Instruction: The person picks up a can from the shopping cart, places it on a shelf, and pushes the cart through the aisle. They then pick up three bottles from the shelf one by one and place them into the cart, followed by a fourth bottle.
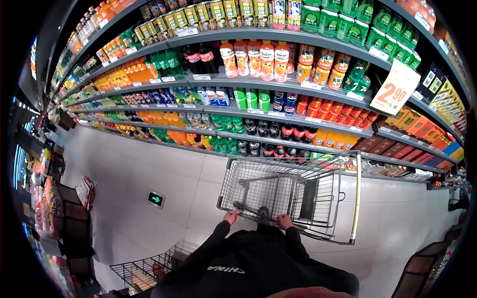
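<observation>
An empty-looking wire shopping cart (308, 198) stands sideways in front of me, its pale handle bar (357, 198) to the right. My left hand (231, 217) is closed at the cart's near side, towards its front end. Further right along that same side, my right hand (284, 221) is closed on the cart's wire edge. Both hands are small in view, and the undersides of the fingers are hidden. Dark sleeves cover both arms, and the dark jacket (258, 258) has pale lettering on it.
Beyond the cart runs a long drinks shelf (223, 82) with bottles and cans. A price sign (395, 89) hangs at its right. A green arrow sign (155, 199) is set in the tiled floor (134, 169). Another wire basket (144, 268) is at lower left, beside stacked displays (69, 213).
</observation>
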Demonstrator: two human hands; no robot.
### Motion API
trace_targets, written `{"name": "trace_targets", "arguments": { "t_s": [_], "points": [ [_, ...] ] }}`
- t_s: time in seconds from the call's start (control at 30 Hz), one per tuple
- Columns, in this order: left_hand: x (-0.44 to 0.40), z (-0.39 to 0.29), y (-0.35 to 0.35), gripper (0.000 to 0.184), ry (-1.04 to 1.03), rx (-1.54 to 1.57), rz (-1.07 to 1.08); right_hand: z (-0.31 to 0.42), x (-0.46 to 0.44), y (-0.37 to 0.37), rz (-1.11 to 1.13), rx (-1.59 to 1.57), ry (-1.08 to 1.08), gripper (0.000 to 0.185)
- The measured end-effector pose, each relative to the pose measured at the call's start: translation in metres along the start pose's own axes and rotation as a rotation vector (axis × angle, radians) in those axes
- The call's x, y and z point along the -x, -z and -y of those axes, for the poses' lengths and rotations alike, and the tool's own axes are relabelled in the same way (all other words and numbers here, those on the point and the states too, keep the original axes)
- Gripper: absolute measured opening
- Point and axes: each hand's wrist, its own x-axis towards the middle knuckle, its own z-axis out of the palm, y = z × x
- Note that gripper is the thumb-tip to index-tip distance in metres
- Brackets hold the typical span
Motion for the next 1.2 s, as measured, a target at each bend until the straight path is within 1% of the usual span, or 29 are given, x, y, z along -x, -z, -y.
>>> {"name": "trace_targets", "arguments": {
  "t_s": [0.03, 0.07, 0.1, 0.13, 0.2, 0.23, 0.33, 0.4, 0.47, 0.53, 0.6, 0.63, 0.67, 0.7, 0.73, 0.77, 0.8, 0.83, 0.87, 0.9, 0.93, 0.97, 1.0, 1.03, 1.07, 1.1, 1.13, 1.17, 1.2],
  "points": [
    [0.000, -0.018, -0.017, 0.030, 0.005, 0.099, -0.019, -0.047, -0.026, -0.002, -0.018, 0.061, -0.003, 0.030],
    [0.001, -0.038, -0.030, 0.030, 0.011, 0.060, -0.017, -0.070, -0.042, -0.007, -0.036, 0.121, -0.003, 0.030],
    [-0.001, -0.052, -0.042, 0.029, 0.012, 0.096, 0.046, -0.039, -0.013, -0.004, -0.034, -0.031, -0.067, 0.032],
    [-0.017, -0.051, -0.049, 0.026, 0.045, 0.080, 0.151, -0.032, -0.003, -0.004, -0.048, -0.033, -0.071, 0.031],
    [-0.027, -0.047, -0.073, 0.023, -0.001, -0.030, 0.169, -0.021, 0.004, 0.001, -0.087, -0.033, -0.073, 0.029],
    [-0.028, -0.049, -0.082, 0.023, 0.018, -0.065, 0.201, 0.000, 0.015, 0.005, -0.050, -0.117, -0.138, 0.030],
    [-0.033, -0.044, -0.092, 0.023, 0.040, -0.209, 0.271, -0.001, 0.018, 0.003, -0.089, -0.341, -0.195, 0.030],
    [-0.037, -0.033, -0.091, 0.024, 0.076, -0.247, 0.326, -0.010, 0.015, 0.008, -0.107, -0.314, -0.182, 0.028],
    [-0.044, -0.020, -0.087, 0.027, 0.218, -0.201, 0.309, -0.018, 0.015, 0.008, -0.145, -0.345, -0.155, 0.026],
    [-0.040, -0.032, -0.079, 0.028, 0.377, -0.148, 0.302, 0.029, 0.038, 0.017, -0.144, -0.496, -0.313, 0.027],
    [-0.064, -0.030, -0.078, 0.025, 0.340, -0.086, 0.362, 0.027, 0.038, 0.018, -0.149, -0.617, -0.283, 0.030],
    [-0.080, -0.031, -0.083, 0.025, 0.333, -0.011, 0.417, 0.043, 0.044, 0.017, -0.186, -0.582, -0.279, 0.031],
    [-0.079, -0.052, -0.088, 0.029, 0.237, 0.044, 0.353, 0.051, 0.041, 0.015, -0.220, -0.585, -0.288, 0.029],
    [-0.084, -0.074, -0.094, 0.033, 0.126, 0.097, 0.339, 0.077, 0.038, 0.019, -0.181, -0.524, -0.284, 0.030],
    [-0.116, -0.077, -0.097, 0.032, 0.040, 0.034, 0.401, 0.100, 0.042, 0.021, -0.139, -0.465, -0.286, 0.032],
    [-0.092, -0.141, -0.096, 0.030, 0.026, 0.003, 0.368, 0.068, 0.002, 0.028, -0.113, -0.300, -0.172, 0.032],
    [-0.106, -0.161, -0.103, 0.027, 0.016, 0.148, 0.354, 0.031, -0.040, 0.036, -0.107, -0.135, -0.059, 0.032],
    [-0.142, -0.167, -0.105, 0.025, -0.089, 0.217, 0.495, 0.101, -0.031, 0.039, -0.120, -0.257, -0.116, 0.031],
    [-0.152, -0.196, -0.108, 0.023, -0.293, 0.230, 0.489, 0.191, -0.014, 0.041, -0.141, -0.381, -0.173, 0.031],
    [-0.172, -0.228, -0.106, 0.020, -0.499, 0.127, 0.578, 0.228, -0.022, 0.051, -0.114, -0.381, -0.073, 0.030],
    [-0.213, -0.246, -0.115, 0.019, -0.323, 0.467, 0.799, 0.263, -0.031, 0.061, -0.086, -0.385, 0.028, 0.030],
    [-0.165, -0.308, -0.113, 0.021, -0.433, 0.337, 0.504, 0.302, -0.036, 0.070, -0.108, -0.349, 0.119, 0.029],
    [-0.155, -0.364, -0.114, 0.022, -0.379, 0.196, 0.440, 0.345, -0.044, 0.080, -0.127, -0.307, 0.220, 0.028],
    [-0.141, -0.409, -0.112, 0.025, -0.480, 0.149, 0.414, 0.384, -0.057, 0.091, -0.206, -0.233, 0.365, 0.026],
    [-0.142, -0.441, -0.117, 0.027, -0.707, 0.166, 0.365, 0.421, -0.067, 0.100, -0.282, -0.159, 0.505, 0.025],
    [-0.129, -0.479, -0.119, 0.025, -0.828, 0.139, 0.322, 0.464, -0.068, 0.109, -0.347, -0.093, 0.615, 0.025],
    [-0.142, -0.514, -0.124, 0.022, -0.959, -0.065, 0.195, 0.511, -0.065, 0.117, -0.410, -0.028, 0.724, 0.025],
    [-0.112, -0.554, -0.122, 0.023, -1.059, -0.055, 0.170, 0.553, -0.066, 0.126, -0.460, 0.034, 0.793, 0.023],
    [-0.098, -0.586, -0.123, 0.025, -1.166, -0.063, 0.112, 0.597, -0.057, 0.125, -0.501, -0.007, 0.891, 0.023]
  ]
}}
